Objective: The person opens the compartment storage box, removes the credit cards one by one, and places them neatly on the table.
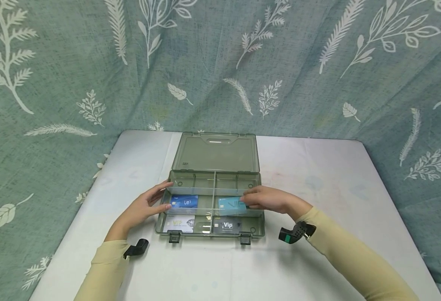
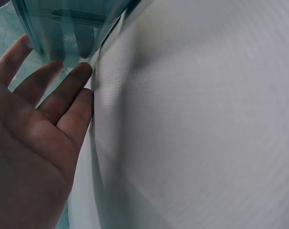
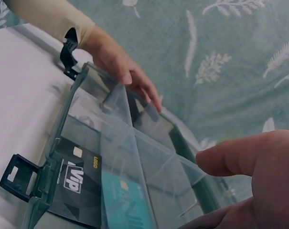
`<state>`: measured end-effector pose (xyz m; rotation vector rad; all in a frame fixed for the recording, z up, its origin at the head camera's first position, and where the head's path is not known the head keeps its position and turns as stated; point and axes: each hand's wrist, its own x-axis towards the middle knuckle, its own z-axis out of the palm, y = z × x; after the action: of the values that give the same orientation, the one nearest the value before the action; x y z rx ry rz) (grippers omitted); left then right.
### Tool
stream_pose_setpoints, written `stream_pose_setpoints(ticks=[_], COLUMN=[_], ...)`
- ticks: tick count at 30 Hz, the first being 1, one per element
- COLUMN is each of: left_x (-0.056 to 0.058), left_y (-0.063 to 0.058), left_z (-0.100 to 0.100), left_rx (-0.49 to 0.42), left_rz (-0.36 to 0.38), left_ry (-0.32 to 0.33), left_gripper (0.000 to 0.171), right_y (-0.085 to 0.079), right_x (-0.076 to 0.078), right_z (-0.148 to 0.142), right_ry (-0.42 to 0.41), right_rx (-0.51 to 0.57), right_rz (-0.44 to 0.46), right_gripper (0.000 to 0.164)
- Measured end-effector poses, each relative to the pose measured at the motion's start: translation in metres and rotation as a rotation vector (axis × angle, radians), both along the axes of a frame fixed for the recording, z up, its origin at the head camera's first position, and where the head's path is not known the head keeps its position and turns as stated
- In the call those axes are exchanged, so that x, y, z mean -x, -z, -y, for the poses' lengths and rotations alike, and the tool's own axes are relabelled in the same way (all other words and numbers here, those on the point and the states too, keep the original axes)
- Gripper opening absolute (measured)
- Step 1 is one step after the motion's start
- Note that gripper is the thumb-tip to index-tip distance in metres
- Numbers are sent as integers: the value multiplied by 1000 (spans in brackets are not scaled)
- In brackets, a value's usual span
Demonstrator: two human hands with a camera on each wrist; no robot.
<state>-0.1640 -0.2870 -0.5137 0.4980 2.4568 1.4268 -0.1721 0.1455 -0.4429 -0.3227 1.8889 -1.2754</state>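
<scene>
A green see-through divided box [image 1: 236, 236] stands on the table with its lid [image 1: 216, 152] folded back. My left hand [image 1: 145, 207] rests at its left side, thumb on the rim; in the left wrist view its extended fingers [image 2: 70, 90] touch the outer wall. Over the middle right compartment, my right hand [image 1: 271, 198] touches the right end of a light blue VIP card [image 1: 229, 205]. In the right wrist view its thumb [image 3: 216, 157] stands apart from the fingers. A dark blue VIP card [image 1: 184, 201] lies in the middle left compartment.
In the front row lie a white VIP card [image 1: 179, 223] at left and a dark grey Vip card [image 1: 226, 224] at right. Two latches, one being the right latch [image 1: 245, 239], stick out in front. Leaf-patterned cloth [image 1: 220, 62] hangs behind the white table [image 1: 318, 167].
</scene>
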Motion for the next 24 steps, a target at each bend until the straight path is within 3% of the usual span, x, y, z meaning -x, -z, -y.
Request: stream_pose_setpoints(ticks=[8, 24], left_x=[-2, 0], left_y=[-3, -1], left_z=[-1, 0], left_rx=[-21, -12], left_rz=[24, 14], left_ry=[-4, -1], left_gripper=[72, 72], right_y=[2, 7], right_x=[1, 0], right_z=[4, 2], right_ry=[25, 96], right_rx=[84, 160], right_rz=[74, 95], right_gripper=[68, 67])
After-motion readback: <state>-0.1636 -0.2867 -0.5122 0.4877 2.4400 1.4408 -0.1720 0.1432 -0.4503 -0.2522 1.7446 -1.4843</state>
